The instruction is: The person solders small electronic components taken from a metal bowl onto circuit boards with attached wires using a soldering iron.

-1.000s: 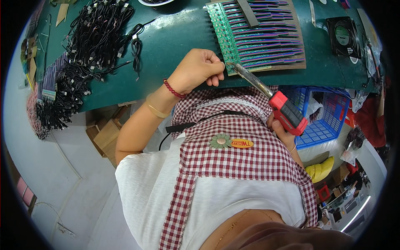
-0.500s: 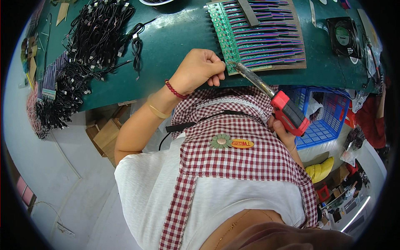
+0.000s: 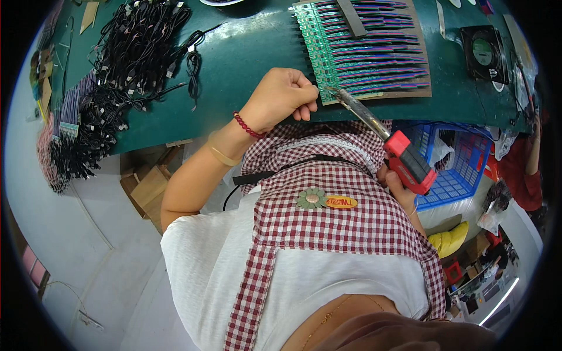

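My left hand (image 3: 287, 98) is closed in a pinch beside the left edge of a row of green circuit boards (image 3: 319, 55); whatever its fingertips hold is hidden. Blue, red and black wires (image 3: 380, 59) run from the boards to the right. My right hand (image 3: 400, 192) grips a soldering iron (image 3: 404, 158) with a red and black handle. The iron's metal shaft slants up and left, and its tip is at the lower boards, close to my left fingertips. A dark grey bar (image 3: 352, 19) lies across the far boards and wires.
Bundled black cables (image 3: 137, 52) cover the left of the green table (image 3: 246, 41). A black fan (image 3: 483, 54) stands at the far right. Below the table edge is a blue plastic basket (image 3: 453, 184). Another person's red sleeve (image 3: 523, 175) shows at the right rim.
The soldering iron has shifted slightly right, its tip still at the lower boards. My left hand has barely moved. At the right rim, the other person's arm has changed position.
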A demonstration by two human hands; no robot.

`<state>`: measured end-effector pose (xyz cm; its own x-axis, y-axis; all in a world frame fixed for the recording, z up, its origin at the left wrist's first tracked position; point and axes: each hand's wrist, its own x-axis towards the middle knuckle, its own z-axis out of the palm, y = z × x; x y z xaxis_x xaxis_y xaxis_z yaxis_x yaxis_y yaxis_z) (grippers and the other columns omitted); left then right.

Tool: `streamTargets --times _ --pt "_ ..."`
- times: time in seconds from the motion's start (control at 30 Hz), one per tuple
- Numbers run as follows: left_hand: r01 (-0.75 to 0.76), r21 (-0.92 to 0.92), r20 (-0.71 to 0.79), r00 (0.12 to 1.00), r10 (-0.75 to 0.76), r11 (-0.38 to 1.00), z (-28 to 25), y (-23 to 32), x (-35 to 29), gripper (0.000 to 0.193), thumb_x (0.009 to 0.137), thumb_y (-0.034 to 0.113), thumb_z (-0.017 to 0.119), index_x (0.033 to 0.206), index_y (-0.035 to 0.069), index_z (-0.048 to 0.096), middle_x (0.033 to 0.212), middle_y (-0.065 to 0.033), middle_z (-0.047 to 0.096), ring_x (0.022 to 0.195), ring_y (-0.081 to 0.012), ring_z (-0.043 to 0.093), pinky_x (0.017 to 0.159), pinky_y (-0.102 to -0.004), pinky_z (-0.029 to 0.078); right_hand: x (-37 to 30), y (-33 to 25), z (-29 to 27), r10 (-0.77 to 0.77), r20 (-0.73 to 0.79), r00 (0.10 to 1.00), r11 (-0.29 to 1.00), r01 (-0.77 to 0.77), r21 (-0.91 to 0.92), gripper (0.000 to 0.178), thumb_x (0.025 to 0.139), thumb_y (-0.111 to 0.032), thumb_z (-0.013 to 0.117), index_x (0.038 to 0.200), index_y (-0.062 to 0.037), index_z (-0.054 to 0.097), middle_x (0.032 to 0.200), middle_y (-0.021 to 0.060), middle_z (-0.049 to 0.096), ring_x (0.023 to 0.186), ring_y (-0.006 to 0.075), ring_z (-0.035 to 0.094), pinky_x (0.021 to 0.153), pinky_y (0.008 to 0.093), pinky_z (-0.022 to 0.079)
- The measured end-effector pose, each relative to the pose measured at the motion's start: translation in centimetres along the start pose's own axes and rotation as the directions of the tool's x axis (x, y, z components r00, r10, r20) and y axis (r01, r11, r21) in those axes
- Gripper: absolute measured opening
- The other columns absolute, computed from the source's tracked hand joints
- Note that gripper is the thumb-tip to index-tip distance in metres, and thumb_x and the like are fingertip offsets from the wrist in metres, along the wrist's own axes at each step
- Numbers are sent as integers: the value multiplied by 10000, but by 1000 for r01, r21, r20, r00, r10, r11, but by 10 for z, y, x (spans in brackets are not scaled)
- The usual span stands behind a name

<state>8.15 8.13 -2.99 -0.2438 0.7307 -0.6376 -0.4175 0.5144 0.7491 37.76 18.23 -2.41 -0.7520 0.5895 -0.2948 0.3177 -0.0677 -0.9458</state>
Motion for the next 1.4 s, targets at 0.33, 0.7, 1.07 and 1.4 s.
streamTargets --times 0.33,0.7,1.07,1.4 --pt "-3 2 3 1000 3 1000 0 1 -1 113 803 74 564 738 -8 522 628 -75 595 475 -87 550 419 -181 421 0 -7 -1 50 28 998 990 -53 130 133 827 -114 602 883 4 573 729 36 562 662 126 528 609 259 422" --pt "-157 457 20 986 166 875 -31 41 -7 184 835 149 572 855 -29 613 662 -61 628 495 -100 565 453 -212 446 15 -19 4 -27 -125 992 978 52 201 502 825 -368 583 1090 32 435 573 53 467 459 104 405 469 242 357" --pt "157 985 -167 714 680 77 -121 118 91 184 706 151 618 769 -22 611 785 -214 618 789 -341 604 710 -400 489 20 -21 1 -141 -202 969 936 196 291 465 845 -315 576 1128 32 449 597 70 499 487 108 435 468 221 353" --pt "20 989 -138 454 881 144 -117 113 83 91 718 45 515 680 -21 565 670 -233 581 680 -388 583 642 -441 466 36 -29 3 -226 -228 947 913 287 291 419 870 -329 503 1086 17 406 567 47 447 445 94 387 439 228 356"
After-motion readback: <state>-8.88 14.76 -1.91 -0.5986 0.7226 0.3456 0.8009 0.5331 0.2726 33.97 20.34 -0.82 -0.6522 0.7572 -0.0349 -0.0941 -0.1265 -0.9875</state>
